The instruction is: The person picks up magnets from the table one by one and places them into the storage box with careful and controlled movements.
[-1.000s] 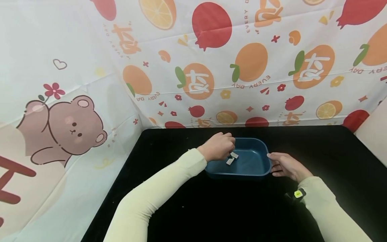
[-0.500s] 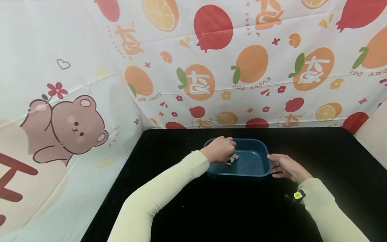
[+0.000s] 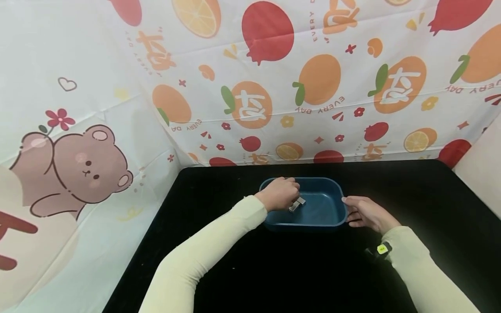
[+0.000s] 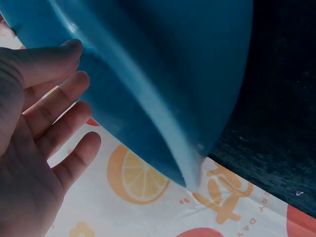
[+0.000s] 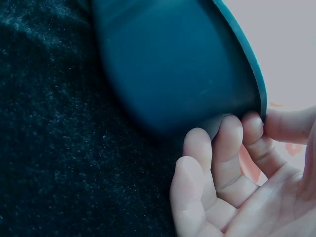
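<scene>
A blue plastic tray (image 3: 321, 208) with rounded corners rests on the black table. My right hand (image 3: 369, 213) grips its right end, the thumb at the rim and the fingers under the outer wall, as the right wrist view shows closely. My left hand (image 3: 278, 194) reaches over the left part of the tray, palm down with bent fingers. Two small silvery bars (image 3: 299, 201) lie at an angle in the tray, right beside its fingertips. In the left wrist view the left hand (image 4: 47, 113) has its fingers spread and partly bent near the tray wall; I cannot tell whether it holds anything.
The black table (image 3: 305, 274) stretches around the tray. Behind it hangs a white cloth (image 3: 219, 100) printed with fruit, and at the left another cloth with a bear (image 3: 90, 167). A small device with a yellow-green label (image 3: 382, 249) sits at the right wrist.
My left hand has lowered slightly towards the silvery bars and now covers part of them. The right hand keeps its grip on the tray. The head view has shifted a little.
</scene>
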Tool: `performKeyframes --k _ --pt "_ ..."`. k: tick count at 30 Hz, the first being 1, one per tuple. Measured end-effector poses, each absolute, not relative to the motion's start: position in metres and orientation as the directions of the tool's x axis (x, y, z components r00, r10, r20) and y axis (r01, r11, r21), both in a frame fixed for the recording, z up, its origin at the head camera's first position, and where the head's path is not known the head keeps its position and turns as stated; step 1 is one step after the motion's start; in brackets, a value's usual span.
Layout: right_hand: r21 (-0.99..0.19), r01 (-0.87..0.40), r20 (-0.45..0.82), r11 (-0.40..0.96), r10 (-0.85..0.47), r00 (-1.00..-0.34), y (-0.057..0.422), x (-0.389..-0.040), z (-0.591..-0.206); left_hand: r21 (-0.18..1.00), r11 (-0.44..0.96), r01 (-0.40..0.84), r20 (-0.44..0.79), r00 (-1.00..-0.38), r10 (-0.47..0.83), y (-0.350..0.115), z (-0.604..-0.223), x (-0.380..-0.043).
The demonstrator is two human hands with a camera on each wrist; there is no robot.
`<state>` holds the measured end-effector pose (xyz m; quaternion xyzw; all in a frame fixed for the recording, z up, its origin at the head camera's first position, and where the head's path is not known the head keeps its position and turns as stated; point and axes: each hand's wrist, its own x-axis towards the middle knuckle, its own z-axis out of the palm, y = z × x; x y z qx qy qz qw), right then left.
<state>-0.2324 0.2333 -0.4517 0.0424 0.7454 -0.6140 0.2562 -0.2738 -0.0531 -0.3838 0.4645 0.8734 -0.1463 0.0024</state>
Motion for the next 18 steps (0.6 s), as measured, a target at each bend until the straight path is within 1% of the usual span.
performKeyframes --k 7,13,18 --pt "-0.889 0.389 -0.445 0.242 -0.252 -0.860 0.232 -0.232 -0.451 -0.163 0.579 0.799 -0.057 -0.593 0.803 -0.070 -0.375 -0.271" --pt "-0.888 0.384 -0.444 0.254 -0.254 -0.859 0.232 -0.229 -0.451 0.010 0.627 0.779 0.067 -0.626 0.777 -0.090 -0.362 -0.261" --pt "-0.885 0.377 -0.444 0.273 -0.255 -0.859 0.233 -0.228 -0.452 0.162 0.678 0.717 0.141 -0.697 0.703 -0.112 -0.354 -0.247"
